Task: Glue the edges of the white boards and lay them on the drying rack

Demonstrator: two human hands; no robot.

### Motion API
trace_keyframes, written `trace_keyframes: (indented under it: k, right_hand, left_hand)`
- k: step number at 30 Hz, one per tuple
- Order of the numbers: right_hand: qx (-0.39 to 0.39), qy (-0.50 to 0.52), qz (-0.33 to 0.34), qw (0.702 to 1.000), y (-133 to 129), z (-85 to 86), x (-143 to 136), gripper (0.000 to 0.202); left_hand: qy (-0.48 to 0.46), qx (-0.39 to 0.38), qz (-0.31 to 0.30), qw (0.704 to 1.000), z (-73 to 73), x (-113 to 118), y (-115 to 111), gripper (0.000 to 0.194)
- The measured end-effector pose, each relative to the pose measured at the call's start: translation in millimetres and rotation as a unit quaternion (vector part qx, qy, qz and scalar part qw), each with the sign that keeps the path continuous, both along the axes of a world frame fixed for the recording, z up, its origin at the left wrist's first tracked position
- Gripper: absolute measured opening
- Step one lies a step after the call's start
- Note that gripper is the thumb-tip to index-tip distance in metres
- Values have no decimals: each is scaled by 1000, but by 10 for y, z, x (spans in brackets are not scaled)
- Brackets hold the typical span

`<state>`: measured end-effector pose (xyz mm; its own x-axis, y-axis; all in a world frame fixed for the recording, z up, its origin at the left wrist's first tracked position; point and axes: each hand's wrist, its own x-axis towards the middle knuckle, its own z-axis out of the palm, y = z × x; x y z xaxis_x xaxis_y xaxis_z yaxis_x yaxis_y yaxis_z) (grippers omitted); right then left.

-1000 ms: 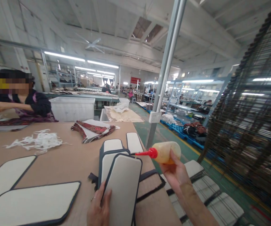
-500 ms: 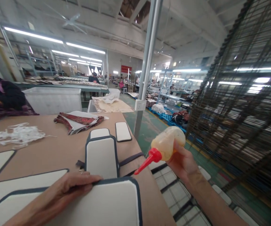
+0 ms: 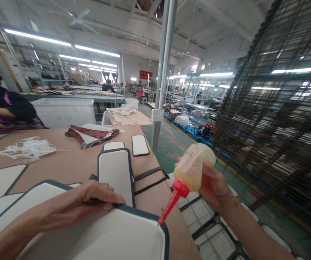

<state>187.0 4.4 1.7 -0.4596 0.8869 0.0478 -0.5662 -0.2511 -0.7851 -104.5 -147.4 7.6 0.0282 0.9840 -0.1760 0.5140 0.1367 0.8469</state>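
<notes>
With its fingers and thumb pinching the dark edge, my left hand (image 3: 98, 196) grips a large cream panel (image 3: 112, 236) with a dark border. In my right hand (image 3: 215, 184) is a translucent squeeze bottle (image 3: 195, 166), tilted nozzle-down, with yellowish liquid inside. Its red nozzle (image 3: 171, 206) points at the panel's upper right corner, the tip at the inner side of the border. I cannot tell whether the tip touches. Behind the panel lie a smaller bordered panel (image 3: 114, 173) and dark strips (image 3: 150, 175).
A pile of white strips (image 3: 33, 148) and folded red-patterned pieces (image 3: 93, 133) lie on the brown table (image 3: 74, 168). A metal post (image 3: 161, 79) stands beyond the table's edge. At the right is a wire rack (image 3: 266, 108). A person (image 3: 12, 104) sits at the far left.
The bottle has tipped more steeply downward, bringing its nozzle tip to the panel's corner. My left hand has shifted right and slightly up, with the panel moving right.
</notes>
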Motion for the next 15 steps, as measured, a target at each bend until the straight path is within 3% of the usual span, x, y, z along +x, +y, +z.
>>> trace_keyframes:
  k: [3, 7, 10, 15]
  right_hand:
    - [21, -13, 13, 1000, 1, -4, 75, 51]
    - [57, -23, 52, 997, 30, -10, 159, 44]
    - [77, -24, 79, 994, 42, 6, 186, 41]
    - [107, -36, 107, 988, 49, 47, 191, 48]
  left_hand:
    - [10, 14, -18, 1000, 26, 10, -42, 44]
    - [40, 27, -104, 993, 168, 102, -74, 33]
    - [48, 30, -126, 990, 251, 178, -88, 28]
    - [45, 26, -147, 988, 225, 146, -126, 26]
